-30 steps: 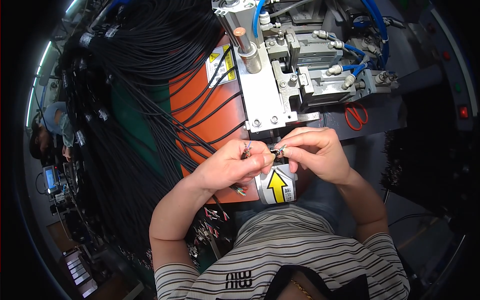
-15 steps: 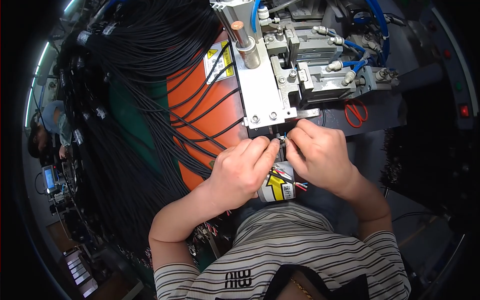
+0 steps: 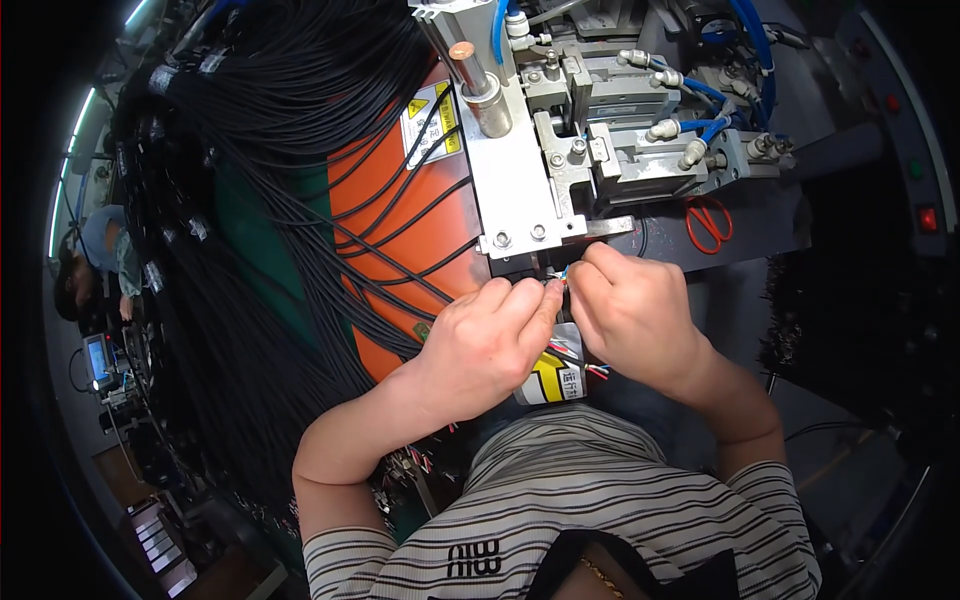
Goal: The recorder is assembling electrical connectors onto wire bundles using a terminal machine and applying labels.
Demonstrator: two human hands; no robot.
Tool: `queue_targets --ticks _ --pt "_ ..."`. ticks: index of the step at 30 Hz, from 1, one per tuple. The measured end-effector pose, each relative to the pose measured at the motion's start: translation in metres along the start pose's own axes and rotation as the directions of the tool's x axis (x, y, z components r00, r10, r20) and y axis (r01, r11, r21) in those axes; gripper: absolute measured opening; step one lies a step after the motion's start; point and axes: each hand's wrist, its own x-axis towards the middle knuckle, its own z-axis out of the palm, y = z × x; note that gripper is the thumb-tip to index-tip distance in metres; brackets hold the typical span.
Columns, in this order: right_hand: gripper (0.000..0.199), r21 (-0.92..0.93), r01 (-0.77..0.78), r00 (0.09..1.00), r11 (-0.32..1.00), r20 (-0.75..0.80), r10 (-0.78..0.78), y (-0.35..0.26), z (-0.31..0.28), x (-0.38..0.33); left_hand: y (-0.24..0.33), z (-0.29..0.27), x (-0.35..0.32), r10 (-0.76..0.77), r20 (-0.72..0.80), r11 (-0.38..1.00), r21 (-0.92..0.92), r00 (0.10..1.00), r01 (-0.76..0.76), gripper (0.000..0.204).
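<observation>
Left hand point(image 3: 493, 340) and right hand point(image 3: 635, 315) angled inward, backs up, fingers curled; fingertips pinched thin coloured wires point(image 3: 562, 274) near front edge of desk point(image 3: 664, 240).

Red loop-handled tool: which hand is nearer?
Right. The right hand is below-left of the red loop-handled tool in the picture; the left hand lies farther left, beyond the right.

Coloured wires point(image 3: 562, 276) are pinched by the fingers of the left hand point(image 3: 488, 345) and right hand point(image 3: 636, 314). From there, loose wire ends point(image 3: 598, 372) are seen at five o'clock, a metal pneumatic fixture point(image 3: 628, 103) at twelve, red scissor handles point(image 3: 724, 236) at two, black cables point(image 3: 300, 105) across the orange desk point(image 3: 425, 232) at ten, and a co-worker point(image 3: 105, 250) at nine.
</observation>
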Motion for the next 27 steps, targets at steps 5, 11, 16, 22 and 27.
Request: queue_targets --ticks 5,11,16,22,27 --pt "0.006 0.112 0.002 0.998 0.994 0.059 -0.009 0.020 -0.002 -0.002 0.007 -0.002 0.005 0.002 0.052 0.998 0.068 0.999 -0.006 0.046" --pt "0.006 0.208 0.008 0.966 0.978 -0.256 0.047 0.006 -0.002 -0.009 0.010 -0.014 0.013 0.041 0.051 0.996 0.077 0.998 -0.045 0.038" --pt "0.004 0.274 -0.076 0.993 0.959 -0.071 0.099 0.023 -0.068 -0.001 0.034 -0.041 0.049 -0.104 -0.038 0.993 -0.064 0.994 0.101 0.038" --pt "0.006 0.359 -0.134 0.980 0.924 -0.091 0.178 0.056 -0.208 0.001 0.086 -0.106 0.144 -0.211 -0.101 0.975 -0.085 0.972 0.203 0.039" --pt "0.022 0.592 -0.013 0.995 0.806 -0.073 0.070 0.029 -0.345 0.002 0.152 -0.178 0.223 -0.237 -0.125 0.969 -0.107 0.964 0.224 0.026"
